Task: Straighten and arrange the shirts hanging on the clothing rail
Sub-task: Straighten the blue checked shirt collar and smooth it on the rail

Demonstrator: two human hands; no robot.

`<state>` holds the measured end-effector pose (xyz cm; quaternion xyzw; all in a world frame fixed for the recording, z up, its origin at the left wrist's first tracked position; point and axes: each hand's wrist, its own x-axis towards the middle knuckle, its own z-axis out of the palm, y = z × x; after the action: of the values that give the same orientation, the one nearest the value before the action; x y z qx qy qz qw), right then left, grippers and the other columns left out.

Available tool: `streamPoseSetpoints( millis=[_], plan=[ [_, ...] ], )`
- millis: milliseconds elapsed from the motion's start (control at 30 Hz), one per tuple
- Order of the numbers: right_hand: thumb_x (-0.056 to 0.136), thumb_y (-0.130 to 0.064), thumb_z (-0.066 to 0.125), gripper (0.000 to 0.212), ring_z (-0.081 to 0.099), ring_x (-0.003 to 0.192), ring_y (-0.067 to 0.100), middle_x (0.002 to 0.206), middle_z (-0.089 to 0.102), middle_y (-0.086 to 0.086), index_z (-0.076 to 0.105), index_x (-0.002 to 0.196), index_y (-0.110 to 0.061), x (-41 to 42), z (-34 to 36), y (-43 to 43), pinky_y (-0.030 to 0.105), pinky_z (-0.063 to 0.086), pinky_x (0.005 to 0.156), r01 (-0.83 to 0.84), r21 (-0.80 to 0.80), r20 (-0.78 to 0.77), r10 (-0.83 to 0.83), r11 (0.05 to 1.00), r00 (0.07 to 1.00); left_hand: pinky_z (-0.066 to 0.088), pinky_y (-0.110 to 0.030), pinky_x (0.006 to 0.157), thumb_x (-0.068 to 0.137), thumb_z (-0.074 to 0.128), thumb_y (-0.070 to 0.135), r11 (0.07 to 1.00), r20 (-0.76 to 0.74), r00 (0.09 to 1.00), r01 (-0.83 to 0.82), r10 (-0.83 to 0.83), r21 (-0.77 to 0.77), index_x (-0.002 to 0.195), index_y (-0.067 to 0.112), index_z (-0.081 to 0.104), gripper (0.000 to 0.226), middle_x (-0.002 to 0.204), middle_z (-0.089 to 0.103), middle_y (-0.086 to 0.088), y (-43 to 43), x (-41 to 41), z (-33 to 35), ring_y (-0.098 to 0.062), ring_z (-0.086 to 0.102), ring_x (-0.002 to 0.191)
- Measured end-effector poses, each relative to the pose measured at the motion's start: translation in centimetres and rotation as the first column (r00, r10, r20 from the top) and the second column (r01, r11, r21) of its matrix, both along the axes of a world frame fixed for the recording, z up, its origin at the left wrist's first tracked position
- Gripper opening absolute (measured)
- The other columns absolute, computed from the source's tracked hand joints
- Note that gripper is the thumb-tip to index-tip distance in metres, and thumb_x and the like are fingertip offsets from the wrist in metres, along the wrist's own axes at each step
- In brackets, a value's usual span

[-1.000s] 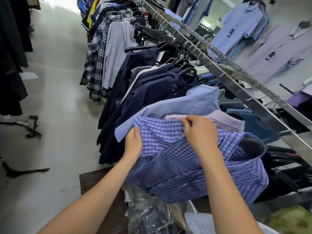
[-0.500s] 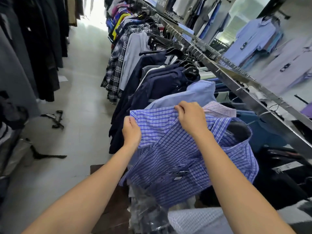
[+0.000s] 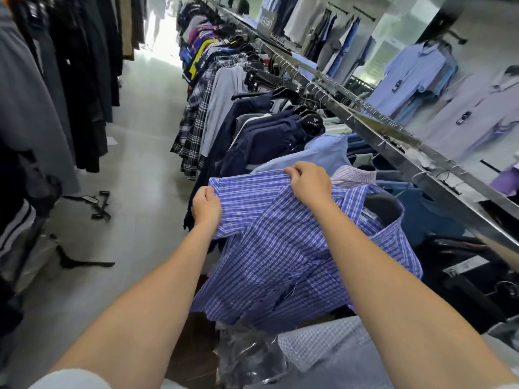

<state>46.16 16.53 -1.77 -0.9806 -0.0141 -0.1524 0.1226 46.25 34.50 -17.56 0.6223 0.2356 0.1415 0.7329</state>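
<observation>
Hands stay where they were half a second ago: your left hand [image 3: 206, 207] still grips the outer corner of the blue checked shirt [image 3: 280, 248]'s short sleeve, fingers [image 3: 210, 194] curled tight round the hem, and your right hand [image 3: 307, 182] still pinches the same sleeve's upper edge nearer the shoulder. Between them the cloth is pulled flat and taut. The pair has risen a little, so your right knuckles now overlap the lower edge of the light blue shirt [image 3: 323, 153] behind.

The checked shirt hangs on a dark hanger [image 3: 382, 206] at the near end of the rail [image 3: 393, 147], on the rail's aisle side, with a pink striped collar [image 3: 354, 175] just behind it and navy shirts [image 3: 266, 138] farther along.

Your view has lifted and swung left: more of the dark coats [image 3: 70, 80] across the aisle shows, and a black hanger [image 3: 84, 262] lies on the floor [image 3: 140, 164]. Crumpled clear plastic [image 3: 247, 355] sits below the shirt's hem.
</observation>
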Motion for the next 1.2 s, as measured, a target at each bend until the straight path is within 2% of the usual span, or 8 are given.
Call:
streamPoseSetpoints(
  millis=[200,467,700,833,933,1033,1100,1200],
  plan=[
    [0.104,-0.038,0.050,0.038,0.055,0.064,0.022,0.069,0.063,0.003,0.062,0.079,-0.011,0.1,0.4,-0.5,0.034,0.038,0.055,-0.040,-0.004,-0.036,0.040,0.999,0.999,0.046,-0.036,0.071,0.082,0.054,0.069,0.934,0.033,0.958,0.287,-0.286,-0.212,0.086,0.018,0.059,0.051,0.086,0.062,-0.001,0.9,1.3,-1.2,-0.019,0.057,0.079],
    [0.103,-0.040,0.052,0.033,0.064,0.072,0.023,0.076,0.070,0.001,0.070,0.089,-0.016,-0.6,-0.5,-0.3,0.038,0.050,0.065,-0.123,-0.059,-0.007,0.123,0.991,0.992,0.044,-0.035,0.068,0.096,0.053,0.044,0.938,-0.016,0.986,0.153,-0.166,-0.310,0.080,0.015,0.059,0.034,0.080,0.060,-0.006,1.7,2.3,-1.6,-0.021,0.055,0.072],
    [0.101,-0.032,0.054,0.022,0.064,0.092,0.011,0.103,0.072,-0.007,0.071,0.107,-0.020,-2.9,0.8,-3.3,0.030,0.050,0.081,-0.193,0.127,0.167,0.170,0.973,0.971,0.042,-0.033,0.067,0.093,0.053,0.034,0.982,-0.098,0.977,0.188,-0.188,0.000,0.089,0.015,0.067,0.024,0.081,0.061,0.003,-0.7,2.6,0.2,-0.018,0.054,0.073],
    [0.096,-0.025,0.063,0.011,0.064,0.081,-0.002,0.086,0.070,-0.015,0.072,0.092,-0.022,-6.2,0.9,-6.2,0.010,0.048,0.073,-0.147,0.426,0.286,0.021,0.893,0.958,0.037,-0.027,0.069,0.096,0.048,0.022,0.956,-0.051,0.990,0.141,-0.133,0.257,0.091,0.014,0.067,0.021,0.088,0.062,0.002,-3.4,1.1,4.6,-0.021,0.053,0.084],
    [0.093,-0.021,0.065,0.019,0.060,0.064,0.003,0.068,0.066,-0.010,0.068,0.074,-0.020,-8.7,0.0,-9.7,0.017,0.047,0.063,-0.078,0.538,0.369,-0.152,0.839,0.917,0.033,-0.026,0.069,0.098,0.048,0.023,0.906,0.081,0.975,0.161,-0.208,0.390,0.086,0.012,0.065,0.024,0.083,0.062,0.003,-5.8,0.7,7.1,-0.018,0.052,0.077],
    [0.091,-0.019,0.062,0.015,0.056,0.063,0.011,0.072,0.063,-0.001,0.062,0.077,-0.020,-9.6,-0.4,-13.6,0.032,0.048,0.063,0.072,0.601,0.393,-0.373,0.796,0.840,0.039,-0.029,0.069,0.096,0.053,0.023,0.836,0.248,0.887,0.226,-0.389,0.500,0.070,0.019,0.058,0.027,0.066,0.059,0.009,-8.9,0.5,9.2,-0.004,0.053,0.064],
    [0.093,-0.022,0.058,0.005,0.061,0.077,0.017,0.095,0.066,0.001,0.060,0.090,-0.025,-9.5,-0.4,-16.2,0.037,0.050,0.071,0.197,0.661,0.302,-0.497,0.724,0.814,0.047,-0.027,0.073,0.096,0.057,0.023,0.754,0.315,0.774,0.297,-0.550,0.586,0.077,0.022,0.065,0.020,0.075,0.066,0.011,-11.0,-0.2,10.7,-0.004,0.059,0.070],
    [0.101,-0.019,0.049,0.023,0.063,0.100,0.020,0.129,0.057,-0.006,0.057,0.121,-0.029,-9.1,-0.1,-19.8,0.042,0.053,0.086,0.272,0.673,0.169,-0.501,0.688,0.849,0.051,-0.028,0.081,0.097,0.060,0.032,0.536,0.260,0.606,0.333,-0.752,0.776,0.097,0.017,0.074,0.021,0.093,0.073,0.004,-13.7,-0.8,12.6,-0.012,0.066,0.084]
  ],
)
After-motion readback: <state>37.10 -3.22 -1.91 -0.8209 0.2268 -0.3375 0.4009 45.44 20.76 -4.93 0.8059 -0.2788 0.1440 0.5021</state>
